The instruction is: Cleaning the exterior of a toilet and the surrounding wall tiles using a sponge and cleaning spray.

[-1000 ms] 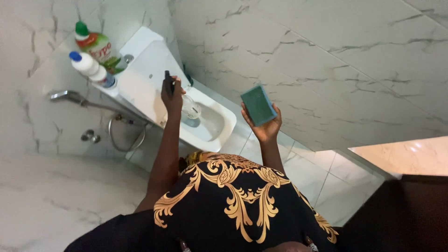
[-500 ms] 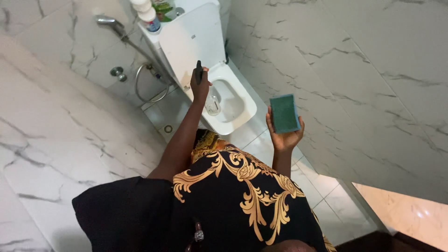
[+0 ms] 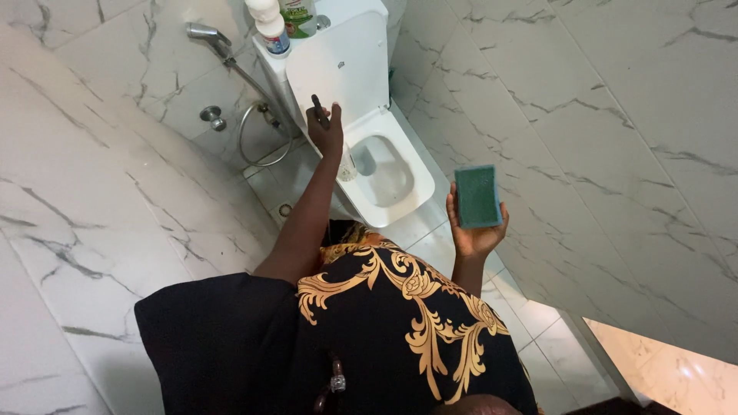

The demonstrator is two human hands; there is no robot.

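A green sponge (image 3: pixel 478 196) is held flat and upright in the right hand (image 3: pixel 473 234), clear of the open toilet bowl (image 3: pixel 388 173) at its nine o'clock. The left hand (image 3: pixel 327 132) is closed around a dark brush handle (image 3: pixel 318 109), angled down into the bowl. Two bottles (image 3: pixel 280 23) are stood on the cistern at twelve o'clock, a spray hose (image 3: pixel 231 61) beside it.

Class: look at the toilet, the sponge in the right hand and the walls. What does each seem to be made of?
Toilet: probably glazed ceramic, being white, smooth and glossy.
Sponge: looks like a foam pad with a rough green scouring face, matt.
Walls: marble or marble-look tile, with grey veins, grout lines and a polished sheen.
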